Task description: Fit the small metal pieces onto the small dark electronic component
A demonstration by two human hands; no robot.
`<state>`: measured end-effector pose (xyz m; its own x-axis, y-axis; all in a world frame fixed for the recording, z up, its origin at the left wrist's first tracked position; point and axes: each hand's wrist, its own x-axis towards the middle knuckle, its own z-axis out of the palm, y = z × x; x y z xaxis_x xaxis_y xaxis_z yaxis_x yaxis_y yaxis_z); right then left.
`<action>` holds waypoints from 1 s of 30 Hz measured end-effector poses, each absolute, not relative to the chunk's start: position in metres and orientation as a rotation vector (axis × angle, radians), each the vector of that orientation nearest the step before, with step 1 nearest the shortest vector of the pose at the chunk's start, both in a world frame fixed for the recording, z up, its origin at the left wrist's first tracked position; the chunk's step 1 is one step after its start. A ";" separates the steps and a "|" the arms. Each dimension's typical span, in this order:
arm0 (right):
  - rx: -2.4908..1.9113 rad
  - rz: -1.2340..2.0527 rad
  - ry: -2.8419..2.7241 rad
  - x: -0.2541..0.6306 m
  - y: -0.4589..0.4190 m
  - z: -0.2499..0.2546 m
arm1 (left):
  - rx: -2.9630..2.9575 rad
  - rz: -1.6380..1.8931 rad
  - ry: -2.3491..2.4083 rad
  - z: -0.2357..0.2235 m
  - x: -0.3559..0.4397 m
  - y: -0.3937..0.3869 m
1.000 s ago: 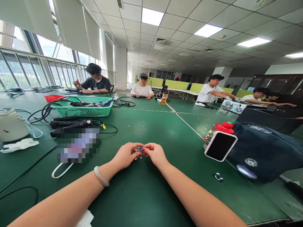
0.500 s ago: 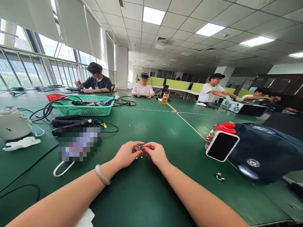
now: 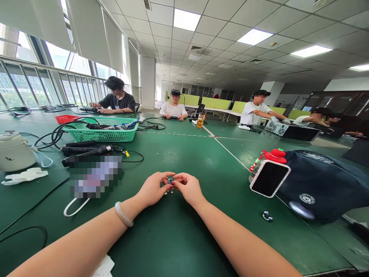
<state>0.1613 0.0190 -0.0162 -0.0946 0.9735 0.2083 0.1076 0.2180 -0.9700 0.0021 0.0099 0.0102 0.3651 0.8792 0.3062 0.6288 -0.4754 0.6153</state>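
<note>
Between the fingertips of both hands is a small blue-grey part [image 3: 170, 181], too small to name for certain. My left hand [image 3: 154, 188] pinches it from the left, thumb and forefinger closed on it. From the right, my right hand [image 3: 188, 187] grips the same part with its thumb and fingers. Just below the fingertips, several tiny gold-coloured metal pieces [image 3: 169, 191] show on the green table [image 3: 173, 238]; my fingers partly hide them. A pale bangle [image 3: 123, 214] circles my left wrist.
A phone [image 3: 270, 179] leans against a red-lidded bottle [image 3: 275, 156] beside a dark blue bag [image 3: 323, 181]. Earbuds [image 3: 267, 216] lie nearer. Left are a green basket [image 3: 106, 134], black cables, a blurred pouch-like thing and a white tissue [image 3: 25, 175]. Several people sit or stand around the table.
Both hands stay at nearly the same place, still on the small part, which looks slightly turned. The view has shifted a little. At the far left, a person's raised hand has come down.
</note>
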 end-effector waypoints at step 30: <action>-1.171 0.987 -1.524 0.163 0.016 -0.014 | 2.356 0.818 1.355 0.007 0.000 0.011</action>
<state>0.1627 0.0161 -0.0136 -0.0986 0.9746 0.2011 0.2153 0.2182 -0.9519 -0.0003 0.0112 0.0069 0.3923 0.8605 0.3249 0.6881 -0.5090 0.5172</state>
